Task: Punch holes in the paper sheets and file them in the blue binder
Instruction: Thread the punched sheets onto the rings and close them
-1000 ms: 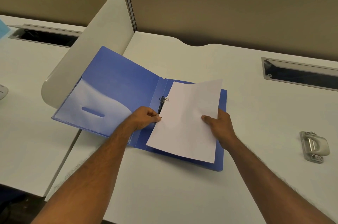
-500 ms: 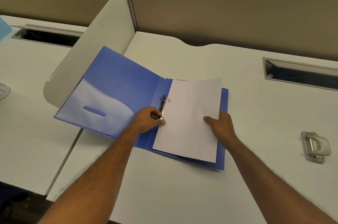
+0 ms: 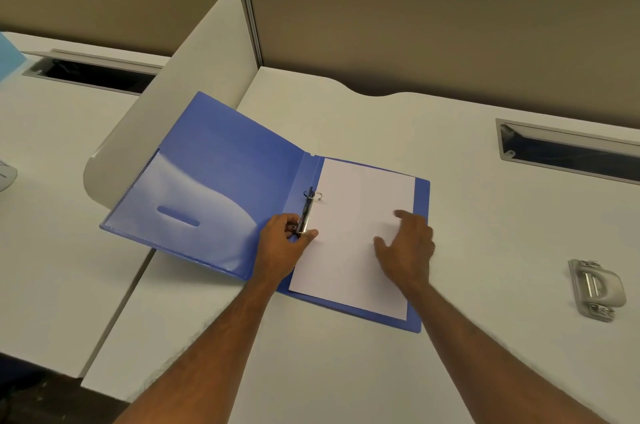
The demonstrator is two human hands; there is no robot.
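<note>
The blue binder (image 3: 221, 174) lies open on the white desk, its left cover propped against a low curved divider. A white paper sheet (image 3: 356, 215) lies flat on the binder's right half, its left edge at the metal rings (image 3: 311, 201). My left hand (image 3: 284, 243) pinches the lower ring and the sheet's left edge with thumb and fingers. Over the sheet's right side my right hand (image 3: 408, 247) has its fingers spread, the palm resting near the edge. The grey hole punch (image 3: 595, 288) sits alone at the right.
The curved white divider (image 3: 173, 104) stands left of the binder between two desks. A cable slot (image 3: 568, 153) is cut into the desk at the back right, another (image 3: 93, 70) at the back left. Tan partition walls close off the back.
The sheet was tilted and lifted; it now lies flat and square on the binder's right half. My right hand let go of its edge and opened over it. My left hand stayed at the rings.
</note>
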